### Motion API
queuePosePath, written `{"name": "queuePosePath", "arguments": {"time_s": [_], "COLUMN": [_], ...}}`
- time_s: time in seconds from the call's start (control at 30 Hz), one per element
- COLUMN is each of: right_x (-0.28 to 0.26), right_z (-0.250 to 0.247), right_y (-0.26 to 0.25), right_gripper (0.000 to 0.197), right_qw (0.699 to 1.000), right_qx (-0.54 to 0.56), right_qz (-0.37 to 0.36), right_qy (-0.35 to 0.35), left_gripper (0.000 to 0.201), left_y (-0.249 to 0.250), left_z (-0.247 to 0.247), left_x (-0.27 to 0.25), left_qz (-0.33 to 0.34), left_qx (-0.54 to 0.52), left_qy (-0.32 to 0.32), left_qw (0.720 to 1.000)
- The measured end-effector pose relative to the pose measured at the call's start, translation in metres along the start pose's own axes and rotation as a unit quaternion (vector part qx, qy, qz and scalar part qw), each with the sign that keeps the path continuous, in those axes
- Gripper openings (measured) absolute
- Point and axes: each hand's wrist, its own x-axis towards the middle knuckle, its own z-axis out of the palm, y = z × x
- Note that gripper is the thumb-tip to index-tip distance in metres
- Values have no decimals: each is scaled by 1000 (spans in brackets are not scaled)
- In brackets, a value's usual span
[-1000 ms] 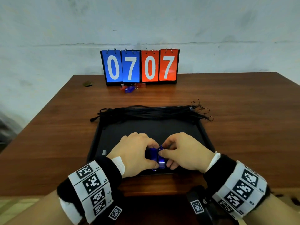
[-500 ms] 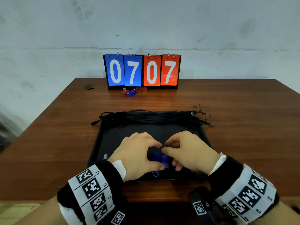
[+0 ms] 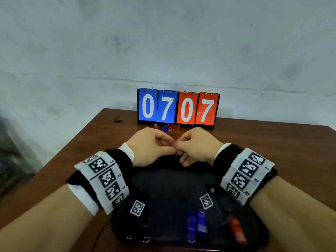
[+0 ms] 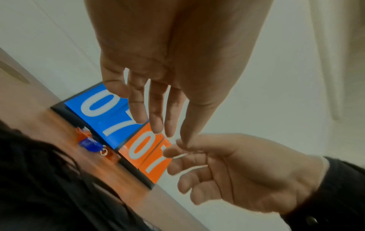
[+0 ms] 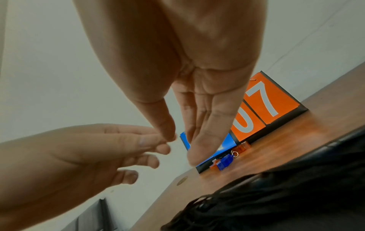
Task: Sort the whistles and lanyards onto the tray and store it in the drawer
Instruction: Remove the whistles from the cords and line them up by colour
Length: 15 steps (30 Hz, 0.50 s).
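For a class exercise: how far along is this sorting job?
Done: two blue plastic whistles and a red plastic whistle lie on the black tray. In hand: left hand and right hand touch fingers, contents unclear. Left: blue and red whistles beside the flip scoreboard; storage.

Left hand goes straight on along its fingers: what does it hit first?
Left hand: thumb touches the right hand; past that, the fingers probably reach the scoreboard around the blue 7, above the loose whistles. Depth unclear.

Glossy wooden table, translucent plastic whistles
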Motion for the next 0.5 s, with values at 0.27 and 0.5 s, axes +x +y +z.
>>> {"name": "queuePosePath", "arguments": {"time_s": [0.27,0.5], "right_x": [104,172], "right_z": [16,61], "right_y": [-27,-32], "right_gripper": [23,40], "right_qw": [996,959], "right_qx": [-88,-281], "right_qz": [12,-32], "right_qy": [25,23], "left_gripper": [19,14], "left_y": [-67,-108], "left_z": [-26,-3], "left_x": [48,63], "left_qz": [-143,-192], "left_qx": [-33,-127], "left_qy": [72,82], "left_qw": [987,970]}}
